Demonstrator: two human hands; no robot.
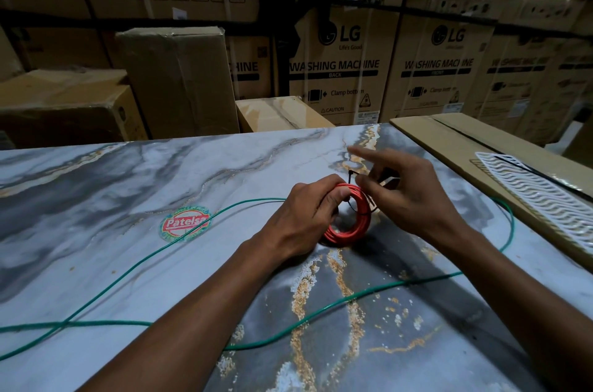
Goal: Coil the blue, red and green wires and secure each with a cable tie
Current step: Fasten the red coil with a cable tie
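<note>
Red wire coil stands on edge on a marbled tabletop, gripped by the left hand; the right hand pinches a black cable tie looped around it. Green wire trails loose across the surface.

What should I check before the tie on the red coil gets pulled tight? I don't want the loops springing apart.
1. Red coil gathered in neat loops: ok.
2. Left hand grips the coil: ok, fingers curl round its upper left side.
3. Black cable tie wrapped round the loops: ok, it crosses the bundle at the top.
4. Tie tail threaded through its head: cannot tell, too small and dark.
5. Right hand holds the tie tail: cannot tell, its fingers blur near the tail.
6. Green wire kept out of the coil: ok, it lies loose on the marbled tabletop.
</note>
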